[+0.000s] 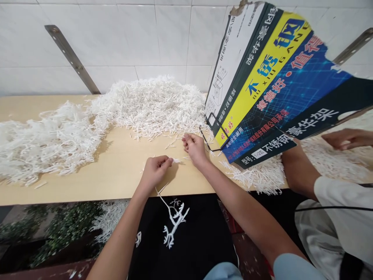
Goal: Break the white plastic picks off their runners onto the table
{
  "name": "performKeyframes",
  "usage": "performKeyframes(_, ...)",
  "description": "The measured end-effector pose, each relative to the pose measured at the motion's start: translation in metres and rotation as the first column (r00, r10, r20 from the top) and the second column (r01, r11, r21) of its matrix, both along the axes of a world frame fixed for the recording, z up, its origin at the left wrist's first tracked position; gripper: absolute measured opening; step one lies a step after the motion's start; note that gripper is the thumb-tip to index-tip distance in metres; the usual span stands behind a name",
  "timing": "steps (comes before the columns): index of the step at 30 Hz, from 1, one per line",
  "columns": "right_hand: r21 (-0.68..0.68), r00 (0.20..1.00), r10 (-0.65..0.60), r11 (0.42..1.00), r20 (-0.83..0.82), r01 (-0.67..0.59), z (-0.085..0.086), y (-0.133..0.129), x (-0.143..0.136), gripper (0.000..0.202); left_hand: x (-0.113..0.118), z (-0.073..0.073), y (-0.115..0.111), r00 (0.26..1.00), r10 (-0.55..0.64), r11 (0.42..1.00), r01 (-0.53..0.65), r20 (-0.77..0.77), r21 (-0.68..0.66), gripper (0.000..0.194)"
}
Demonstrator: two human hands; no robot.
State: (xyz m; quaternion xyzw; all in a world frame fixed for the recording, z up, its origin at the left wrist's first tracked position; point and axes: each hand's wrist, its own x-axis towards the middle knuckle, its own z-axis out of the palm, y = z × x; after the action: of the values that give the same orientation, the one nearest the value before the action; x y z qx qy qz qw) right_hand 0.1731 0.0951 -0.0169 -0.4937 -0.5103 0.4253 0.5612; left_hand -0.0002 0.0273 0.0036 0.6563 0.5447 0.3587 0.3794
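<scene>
My left hand (155,171) is closed above the front of the table, thumb and finger pinched. A few thin white plastic pieces (176,160) stick out at its fingertips. Just to the right and a little farther back, my right hand (194,148) is also closed in a pinch; whatever is in it, if anything, is hidden. Behind both hands rises a large heap of short white plastic strips (157,105). Loose strips (171,143) lie between the heap and my hands.
A more tangled white pile (55,140) covers the table's left (116,190). A printed cardboard panel (279,81) stands at right, with more strips (262,177) at its foot. Beyond it works another person's hand (349,139). A black lap print shows a white branch (175,223). Tiled wall (171,35) behind.
</scene>
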Motion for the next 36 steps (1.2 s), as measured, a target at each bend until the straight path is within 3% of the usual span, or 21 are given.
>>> performKeyframes(2,0.052,0.999,0.034,0.998,0.008,-0.034,0.003,-0.001,0.0,0.031,0.0,0.0,0.0,0.998,0.045,0.999,-0.045,0.032,0.005,0.042)
performKeyframes(5,0.135,0.952,0.268,0.948,0.149,-0.288,0.016,-0.011,-0.001,0.031,0.001,0.0,0.001,0.988,0.12,0.993,-0.121,0.093,0.005,0.044)
performKeyframes(8,0.061,0.857,0.447,0.877,0.257,-0.476,0.023,-0.019,-0.003,0.028,0.003,0.0,0.002,0.985,0.131,0.991,-0.134,0.111,0.018,0.045)
performKeyframes(13,0.04,0.95,0.233,0.968,0.209,-0.246,0.013,-0.019,-0.006,0.037,0.007,0.001,0.006,0.998,0.054,0.997,-0.055,0.009,0.049,0.043)
performKeyframes(17,0.031,0.978,0.149,0.987,0.148,-0.156,0.003,-0.014,-0.005,0.037,0.009,0.003,0.007,0.999,0.039,0.997,-0.037,-0.029,0.065,0.039)
performKeyframes(22,0.015,0.994,-0.107,0.994,-0.001,0.107,0.0,-0.003,0.0,0.048,0.002,0.001,0.001,0.997,0.06,0.998,-0.061,0.055,0.022,0.037)
performKeyframes(27,0.134,0.988,0.142,0.98,0.063,-0.149,0.01,-0.009,0.0,0.034,0.0,0.0,-0.001,0.98,0.159,0.986,-0.165,0.117,0.041,0.038)
performKeyframes(31,0.076,0.892,0.399,0.903,0.21,-0.422,0.017,-0.017,-0.002,0.034,0.004,0.002,0.002,0.971,0.18,0.981,-0.188,0.158,0.039,0.038)
performKeyframes(33,0.036,0.886,0.385,0.913,0.258,-0.407,0.016,-0.017,-0.003,0.045,0.005,0.002,0.003,0.983,0.136,0.989,-0.143,0.126,0.042,0.037)
performKeyframes(36,0.031,0.979,0.138,0.989,0.149,-0.144,0.009,-0.01,-0.002,0.053,0.005,0.001,0.002,0.994,0.089,0.995,-0.092,0.057,0.046,0.037)
